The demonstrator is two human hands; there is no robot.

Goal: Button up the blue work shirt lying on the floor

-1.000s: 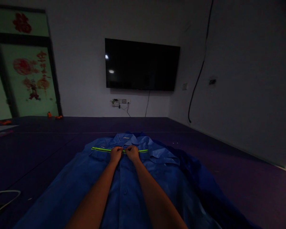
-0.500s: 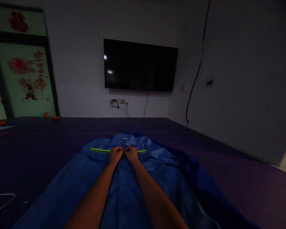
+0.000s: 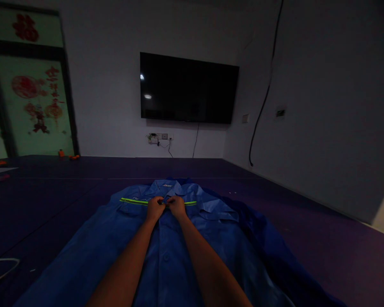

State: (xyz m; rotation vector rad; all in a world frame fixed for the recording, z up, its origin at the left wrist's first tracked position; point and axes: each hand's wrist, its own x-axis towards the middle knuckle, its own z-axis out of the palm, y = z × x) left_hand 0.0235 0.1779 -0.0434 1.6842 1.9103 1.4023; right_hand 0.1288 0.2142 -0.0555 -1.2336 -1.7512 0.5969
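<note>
While flat, shirt point(image 3: 167, 249) under fingers point(image 3: 160, 202).

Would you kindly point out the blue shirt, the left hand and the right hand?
blue shirt point(image 3: 166, 264), head view, front placket.
left hand point(image 3: 155, 208), head view, its back.
right hand point(image 3: 178, 206), head view, its back.

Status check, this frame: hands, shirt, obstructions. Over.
Left hand and right hand side by side, each grip pinching the shirt front at the yellow stripe. Shirt flat on purple mat, collar far end. Cable at left edge, apart from shirt.
</note>
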